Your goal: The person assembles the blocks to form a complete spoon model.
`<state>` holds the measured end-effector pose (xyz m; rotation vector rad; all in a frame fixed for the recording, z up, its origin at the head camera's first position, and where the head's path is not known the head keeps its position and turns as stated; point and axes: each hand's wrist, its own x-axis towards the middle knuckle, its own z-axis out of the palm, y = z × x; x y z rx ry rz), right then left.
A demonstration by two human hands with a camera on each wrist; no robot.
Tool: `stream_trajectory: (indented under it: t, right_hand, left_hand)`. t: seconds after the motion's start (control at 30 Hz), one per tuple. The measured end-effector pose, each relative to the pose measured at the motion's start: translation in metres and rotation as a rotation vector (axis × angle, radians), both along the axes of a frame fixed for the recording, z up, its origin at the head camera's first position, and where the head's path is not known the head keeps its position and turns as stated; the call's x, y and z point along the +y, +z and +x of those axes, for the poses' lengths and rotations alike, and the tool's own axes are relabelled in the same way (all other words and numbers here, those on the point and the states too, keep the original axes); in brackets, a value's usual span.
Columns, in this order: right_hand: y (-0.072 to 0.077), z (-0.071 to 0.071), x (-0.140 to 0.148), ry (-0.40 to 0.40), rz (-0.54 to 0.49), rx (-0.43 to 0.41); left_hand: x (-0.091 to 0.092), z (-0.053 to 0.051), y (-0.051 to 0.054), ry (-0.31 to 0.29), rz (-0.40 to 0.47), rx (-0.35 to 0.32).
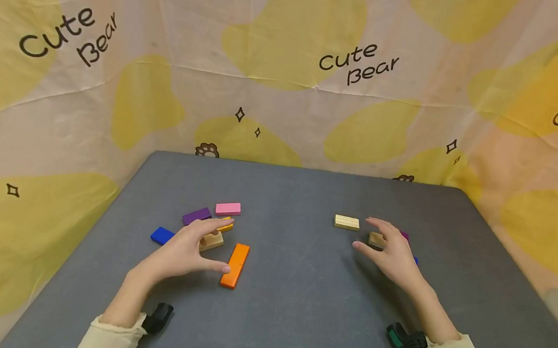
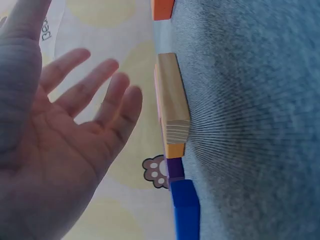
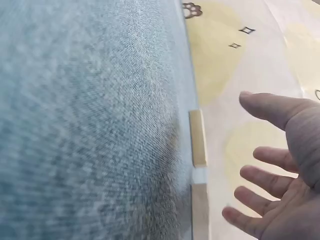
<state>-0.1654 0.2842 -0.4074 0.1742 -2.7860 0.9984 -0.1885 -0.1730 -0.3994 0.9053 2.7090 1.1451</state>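
My left hand [image 1: 179, 252] hovers over the left group of blocks, fingers apart and nothing held. Below it lies a plain wooden block [image 1: 213, 241], partly hidden by the hand. A bright orange block [image 1: 237, 262] lies near the thumb tip. Beyond the fingers are a yellow-orange block [image 1: 227, 226], a purple block [image 1: 196, 216] and a pink block [image 1: 228, 209]; a blue block [image 1: 162, 235] sits to the left. Over the right group hangs my right hand [image 1: 393, 255], holding nothing. Nearest it are a wooden block [image 1: 376, 239] and a paler wooden block [image 1: 346, 223].
Behind the right hand peek a purple block [image 1: 405, 235] and a blue block [image 1: 416, 260], mostly covered. All blocks lie on a grey table [image 1: 300, 314]. A printed cloth [image 1: 284, 113] hangs around its back and sides.
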Motion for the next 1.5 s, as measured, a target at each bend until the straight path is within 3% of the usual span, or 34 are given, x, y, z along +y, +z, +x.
stream_trajectory:
  t: [0.17, 0.4, 0.53, 0.9, 1.2, 1.5]
  right_hand:
    - [-0.004, -0.014, -0.003, -0.003, -0.127, -0.083]
    - [-0.005, -0.033, -0.003, 0.016, -0.353, -0.151]
    - [-0.006, -0.044, 0.003, 0.038, -0.423, -0.181]
    - [-0.007, -0.069, 0.014, 0.076, -0.381, -0.235]
    - [-0.01, -0.081, 0.017, 0.05, -0.399, -0.38]
    - [-0.011, -0.084, 0.018, 0.014, -0.374, -0.379]
  left_hand:
    - [-0.002, -0.003, -0.004, -0.067, 0.053, -0.121]
    - [-0.001, -0.003, -0.008, -0.083, 0.007, -0.22]
    - [0.001, -0.002, -0.01, -0.098, -0.001, -0.267]
    - [0.005, -0.001, -0.012, -0.145, -0.009, -0.284]
    - [0.009, 0.0, -0.011, -0.152, -0.056, -0.27]
    - [0.009, -0.001, -0.011, -0.153, -0.074, -0.276]
